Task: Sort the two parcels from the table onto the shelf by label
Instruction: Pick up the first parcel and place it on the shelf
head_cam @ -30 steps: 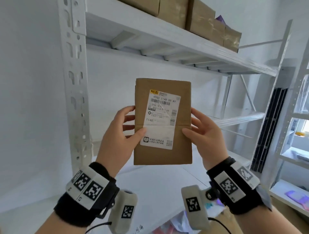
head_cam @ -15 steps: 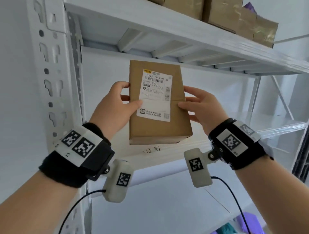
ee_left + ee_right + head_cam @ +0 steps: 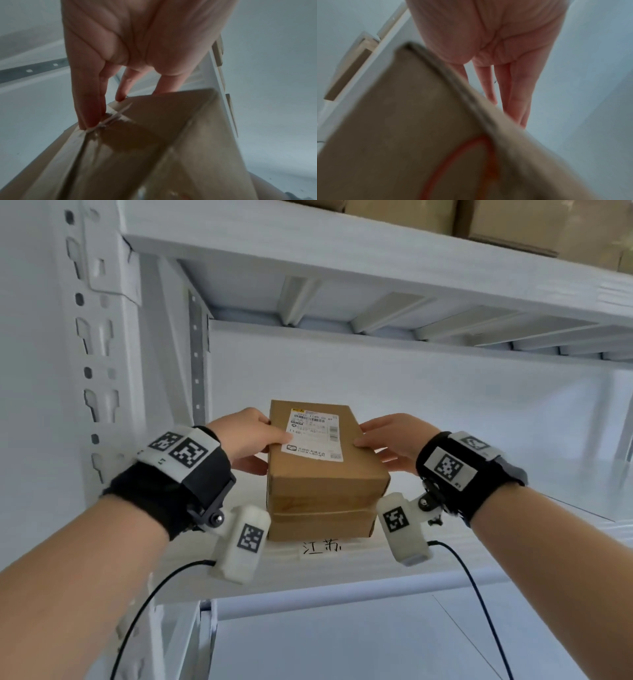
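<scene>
A white shipping label (image 3: 313, 436) with barcodes and the number "1148" is seen on the top face of the brown rectangular cardboard parcel (image 3: 325, 477), which is held between the two hands; smaller print cannot be read. A white tag with handwritten characters (image 3: 322, 546) is fixed to the front edge of the white metal shelf (image 3: 445, 559), just below the hands. The parcel is stacked on a second brown cardboard parcel (image 3: 318, 525), its long axis running away from the wrists into the shelf bay. The left hand (image 3: 245, 436) grips the left side, thumb on the label; the right hand (image 3: 390, 440) grips the right side, thumb on the top edge. Open shelf surface is seen to the right of the right hand.
</scene>
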A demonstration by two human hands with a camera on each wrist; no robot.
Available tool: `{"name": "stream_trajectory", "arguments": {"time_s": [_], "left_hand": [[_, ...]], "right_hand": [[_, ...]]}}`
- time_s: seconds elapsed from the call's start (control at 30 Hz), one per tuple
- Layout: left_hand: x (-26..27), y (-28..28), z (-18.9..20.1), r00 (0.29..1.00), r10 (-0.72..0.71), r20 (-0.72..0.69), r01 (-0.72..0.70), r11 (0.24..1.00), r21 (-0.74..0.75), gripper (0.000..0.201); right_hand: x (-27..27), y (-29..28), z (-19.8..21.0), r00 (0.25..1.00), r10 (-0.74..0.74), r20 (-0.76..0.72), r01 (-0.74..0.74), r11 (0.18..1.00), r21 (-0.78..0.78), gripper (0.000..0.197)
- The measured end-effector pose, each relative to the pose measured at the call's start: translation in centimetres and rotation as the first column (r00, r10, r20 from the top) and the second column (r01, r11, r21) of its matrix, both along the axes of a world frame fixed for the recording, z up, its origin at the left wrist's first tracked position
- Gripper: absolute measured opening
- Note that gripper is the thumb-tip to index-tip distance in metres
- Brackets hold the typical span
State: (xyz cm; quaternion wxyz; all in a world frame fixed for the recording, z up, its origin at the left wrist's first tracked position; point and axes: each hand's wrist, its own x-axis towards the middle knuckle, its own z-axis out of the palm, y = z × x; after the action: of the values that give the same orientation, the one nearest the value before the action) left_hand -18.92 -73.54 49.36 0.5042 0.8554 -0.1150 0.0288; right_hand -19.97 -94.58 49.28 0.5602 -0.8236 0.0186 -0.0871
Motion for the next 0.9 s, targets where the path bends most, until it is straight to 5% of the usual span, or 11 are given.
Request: {"name": "stream_trajectory", "arguments": {"time_s": [0.5, 0.9], "left_hand": [[3.7, 0.0, -1.1, 0.979, 0.08, -0.189, -0.065, 0.995, 0.081, 0.031], [5.2, -0.1, -2.1, 0.978, 0.095, -0.185, -0.092, 0.995, 0.03, 0.036]], "right_hand": [[2.9, 0.5, -0.9, 0.987, -0.005, -0.158, -0.01, 0.996, -0.092, 0.03], [3.9, 0.5, -1.6, 0.987, -0.016, -0.16, 0.008, 0.999, -0.049, 0.033]]}}
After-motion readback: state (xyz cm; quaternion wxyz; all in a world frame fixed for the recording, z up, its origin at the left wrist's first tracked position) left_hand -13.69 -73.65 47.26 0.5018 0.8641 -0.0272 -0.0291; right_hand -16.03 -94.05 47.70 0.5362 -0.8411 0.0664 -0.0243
